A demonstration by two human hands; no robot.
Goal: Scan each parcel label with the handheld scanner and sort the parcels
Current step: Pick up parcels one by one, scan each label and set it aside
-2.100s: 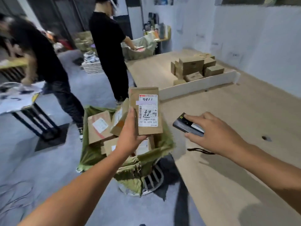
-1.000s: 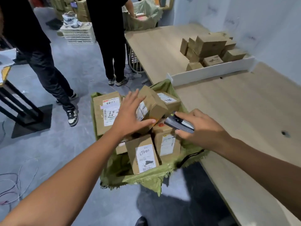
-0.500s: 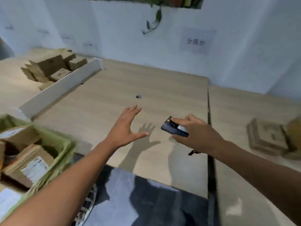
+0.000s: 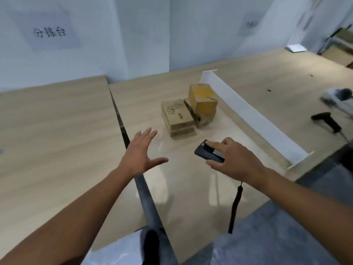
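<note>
My left hand hovers empty over the wooden table, fingers spread, just left of a small pile of brown cardboard parcels. The pile holds flat boxes stacked in front and a yellower box tilted on top behind. My right hand grips a dark flat handheld scanner, index finger on its top; its black wrist strap dangles below. The scanner is a hand's width in front of the parcels, at their right.
A low white divider board runs diagonally just right of the parcels. Beyond it a black pistol-type scanner lies on the table. A dark gap splits two tabletops. White wall with a paper sign stands behind. Grey floor lies near me.
The view has swung right from the green sack of parcels to this table section. My left hand let go of the labelled parcel and is empty; the right hand kept the scanner.
</note>
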